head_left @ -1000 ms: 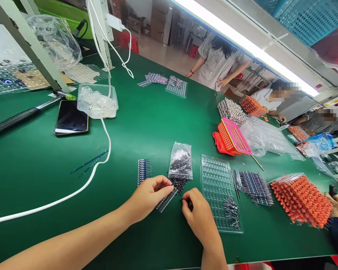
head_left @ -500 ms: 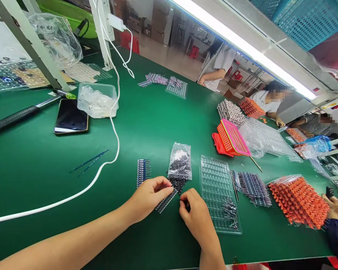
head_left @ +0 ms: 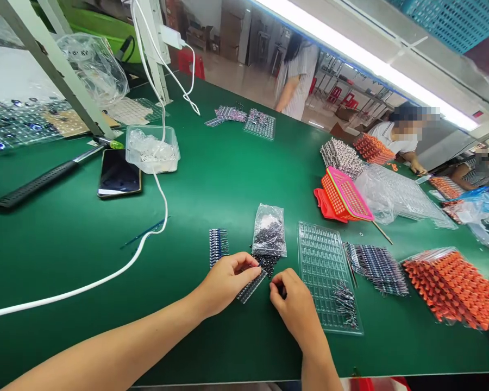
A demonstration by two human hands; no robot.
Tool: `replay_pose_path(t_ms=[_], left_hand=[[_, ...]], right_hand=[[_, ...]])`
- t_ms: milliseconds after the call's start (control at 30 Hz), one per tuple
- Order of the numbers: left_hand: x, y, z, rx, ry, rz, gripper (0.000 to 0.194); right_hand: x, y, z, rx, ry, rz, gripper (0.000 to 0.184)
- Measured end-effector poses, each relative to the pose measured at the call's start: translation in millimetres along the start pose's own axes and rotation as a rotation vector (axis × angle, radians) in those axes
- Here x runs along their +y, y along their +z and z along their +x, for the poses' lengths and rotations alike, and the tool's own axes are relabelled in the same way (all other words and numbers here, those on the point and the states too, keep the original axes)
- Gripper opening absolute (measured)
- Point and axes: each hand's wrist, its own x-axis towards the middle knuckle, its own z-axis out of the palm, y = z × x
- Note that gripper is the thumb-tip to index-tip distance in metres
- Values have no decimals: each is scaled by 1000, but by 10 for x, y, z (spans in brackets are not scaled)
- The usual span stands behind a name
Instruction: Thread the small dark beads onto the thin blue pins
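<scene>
On a smooth green tabletop (head_left: 212,179), the left hand (head_left: 228,279) partly covered a dark, narrow, ribbed strip (head_left: 250,291), its thumb and forefinger pinched on a small dark piece (head_left: 262,264), too small to identify. The strip lay slanted, its far end beside a loose heap of tiny black beads (head_left: 270,263). The right hand (head_left: 295,300) was curled near the heap's lower edge, thumb close to forefinger; whether its fingers gripped anything could not be told. A clear plastic pouch (head_left: 269,232) with dark and white contents adjoined the heap on the far side. To the right lay a clear, rectangular, pocketed plastic tray (head_left: 318,255), with dark wire-stemmed pieces (head_left: 344,304) clustered toward its near right corner
</scene>
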Motion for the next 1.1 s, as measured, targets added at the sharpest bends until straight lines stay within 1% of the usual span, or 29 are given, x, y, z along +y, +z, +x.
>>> replay_pose_path(t_ms=[133, 267, 433, 567, 733, 867, 967, 1100], left_hand=[[7, -2, -1, 9, 6, 18, 24], [6, -3, 2, 12, -1, 5, 24], [-8, -8, 4, 12, 2, 21, 22], [-34, -18, 9, 9, 14, 6, 21], [-48, -19, 21, 27, 25, 0, 20], [-72, -16, 40, 26, 25, 23, 19], [-89, -19, 48, 28, 29, 20, 19], [-98, -26, 44, 23, 29, 24, 19]], right_hand=[[-1, -10, 5, 1, -9, 35, 13], [3, -23, 14, -17, -10, 24, 13], [6, -89, 8, -39, -3, 74, 12], [8, -145, 2, -26, -65, 126, 15], [11, -120, 18, -68, -127, 94, 16], [40, -88, 29, -67, -118, 65, 16], [83, -118, 22, -78, -95, 98, 13], [143, -219, 2, -14, -6, 162, 10]])
